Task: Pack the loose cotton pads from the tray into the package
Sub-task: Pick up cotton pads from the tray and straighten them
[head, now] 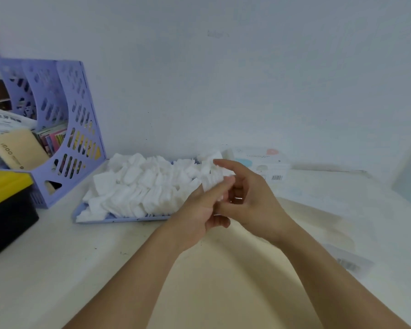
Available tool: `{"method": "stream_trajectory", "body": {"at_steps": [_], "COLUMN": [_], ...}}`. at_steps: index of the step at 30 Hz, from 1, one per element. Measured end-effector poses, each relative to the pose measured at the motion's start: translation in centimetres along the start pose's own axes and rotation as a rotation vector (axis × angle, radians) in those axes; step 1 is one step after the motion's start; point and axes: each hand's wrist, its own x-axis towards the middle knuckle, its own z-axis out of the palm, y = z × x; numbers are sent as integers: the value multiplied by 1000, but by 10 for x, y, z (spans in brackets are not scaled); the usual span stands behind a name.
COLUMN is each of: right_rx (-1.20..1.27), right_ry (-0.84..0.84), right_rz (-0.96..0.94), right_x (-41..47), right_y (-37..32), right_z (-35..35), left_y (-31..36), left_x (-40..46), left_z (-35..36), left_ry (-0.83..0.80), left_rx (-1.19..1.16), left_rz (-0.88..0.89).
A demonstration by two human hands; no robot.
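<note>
A heap of loose white cotton pads fills a pale blue tray against the wall. Both hands meet just right of the tray's front corner. My left hand and my right hand together hold a small stack of cotton pads, fingers curled round it. Behind my right hand, by the wall, lies the clear cotton-pad package with pastel dots and a barcode.
A purple perforated file rack with papers stands at the left, a yellow and black box in front of it. A thin clear wrapper with a barcode lies at the right on the white table.
</note>
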Motion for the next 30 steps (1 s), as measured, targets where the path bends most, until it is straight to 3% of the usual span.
{"method": "stream_trajectory", "body": {"at_steps": [2,7,15,23,27,30], "right_rx": [-39,-410,-367,-391,-307,-299], "right_ry": [-77,69,-8,-33,-91,-87], "right_rz": [-6,-101,-58,-128,-86,-91], "right_x": [0,1,2,2,-1,-1], "right_y": [0,6,11,12,11,11], "right_z": [-11,-30,-27,-26,-23,-17], "left_y": [1,1,0,1,2,2], "left_x": [-3,-5,2,0,-2,-4], "left_z": [-2,-11,-7,-6,0,3], "left_ry": [-48,-159,-208,-126,-25,-42], "left_rx": [-33,-179,-472,-374,-147,-109], "left_rz": [-48,-158,-174,-132,-118,-143]}}
